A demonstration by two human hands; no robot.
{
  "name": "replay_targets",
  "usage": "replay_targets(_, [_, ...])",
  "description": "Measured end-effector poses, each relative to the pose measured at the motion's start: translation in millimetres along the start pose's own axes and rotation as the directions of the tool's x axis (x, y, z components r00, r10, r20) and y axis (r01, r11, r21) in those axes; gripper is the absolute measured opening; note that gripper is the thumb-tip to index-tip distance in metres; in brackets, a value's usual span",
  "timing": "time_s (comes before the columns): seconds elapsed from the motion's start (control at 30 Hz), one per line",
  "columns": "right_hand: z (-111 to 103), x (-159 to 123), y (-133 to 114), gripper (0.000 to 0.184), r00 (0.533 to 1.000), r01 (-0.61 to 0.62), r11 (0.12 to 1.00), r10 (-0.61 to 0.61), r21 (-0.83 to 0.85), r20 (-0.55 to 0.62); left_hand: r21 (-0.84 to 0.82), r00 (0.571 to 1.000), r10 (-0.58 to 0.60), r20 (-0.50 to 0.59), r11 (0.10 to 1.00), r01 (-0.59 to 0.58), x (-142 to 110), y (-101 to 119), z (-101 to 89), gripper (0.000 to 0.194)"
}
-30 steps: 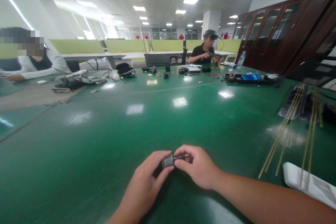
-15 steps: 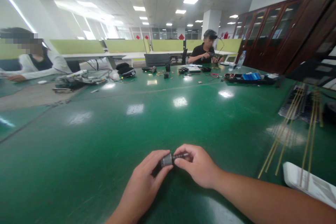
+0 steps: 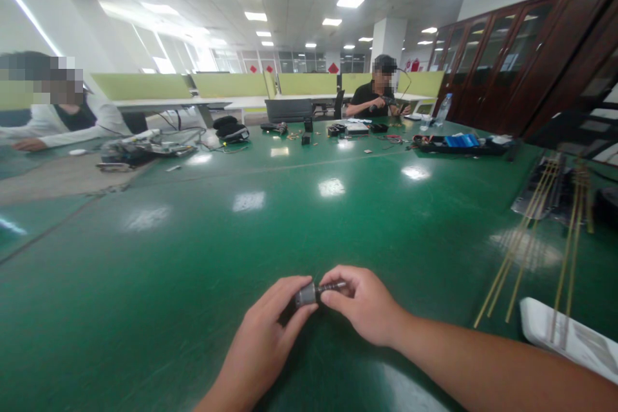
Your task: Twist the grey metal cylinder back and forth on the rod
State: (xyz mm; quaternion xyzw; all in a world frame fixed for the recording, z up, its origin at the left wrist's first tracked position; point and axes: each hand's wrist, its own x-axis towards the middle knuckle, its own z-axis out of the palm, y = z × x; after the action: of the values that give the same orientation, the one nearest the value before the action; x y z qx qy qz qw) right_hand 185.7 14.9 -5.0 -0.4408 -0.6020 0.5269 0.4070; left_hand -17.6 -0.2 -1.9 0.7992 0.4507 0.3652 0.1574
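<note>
Low over the green table (image 3: 203, 251), both my hands meet on one small metal part (image 3: 309, 293). My left hand (image 3: 268, 341) pinches its grey cylindrical body between thumb and fingers. My right hand (image 3: 364, 302) is closed on the thin dark threaded rod (image 3: 333, 285) that sticks out of the body to the right. The part is held just above the table's near edge, at the bottom centre of the view.
Several thin brass rods (image 3: 521, 251) lie slanted at the right, over a white sheet (image 3: 570, 338) and a dark tray (image 3: 541, 190). A person in black (image 3: 374, 96) works at the far end among small parts; another person in white (image 3: 62, 122) sits at the left.
Almost nothing differs. My hands and the small part have risen very slightly and stay joined in the same grip.
</note>
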Motion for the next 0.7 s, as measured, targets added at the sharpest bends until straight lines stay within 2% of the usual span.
replay_targets(0.7, [1.0,-1.5,-4.7,0.010,1.000,-0.010,1.000,0.009,-0.005,-0.029,0.055,0.999,0.048,-0.020,0.997,-0.047,0.9,-0.9,-1.1,0.024])
